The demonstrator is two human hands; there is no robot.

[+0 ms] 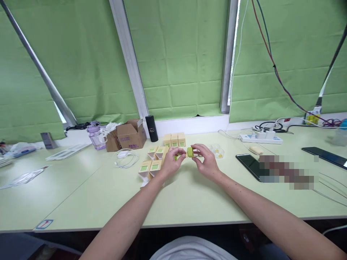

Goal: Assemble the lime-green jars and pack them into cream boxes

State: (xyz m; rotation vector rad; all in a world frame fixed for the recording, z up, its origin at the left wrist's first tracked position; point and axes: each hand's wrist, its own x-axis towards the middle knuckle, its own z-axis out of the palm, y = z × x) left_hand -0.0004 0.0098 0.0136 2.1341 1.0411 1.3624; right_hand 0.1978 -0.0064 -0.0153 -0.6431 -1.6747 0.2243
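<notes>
Both hands meet above the middle of the pale green table (pixel 89 191). My left hand (pixel 171 161) and my right hand (pixel 205 160) pinch a small green and yellow object (pixel 189 152) between their fingertips. Just left of my left hand lie several small cream boxes with green labels (pixel 151 163), some open. Three more closed boxes (pixel 174 140) stand in a row behind. A clear plastic packet with yellow bits (pixel 217 151) lies behind my right hand.
A brown cardboard box (pixel 131 135), a black cylinder (pixel 151 128), a purple bottle (pixel 95 137) and a white cable (pixel 125 159) sit at the back left. A phone (pixel 248 164), a power strip (pixel 260 137) and cables lie to the right. Green blinds hang behind.
</notes>
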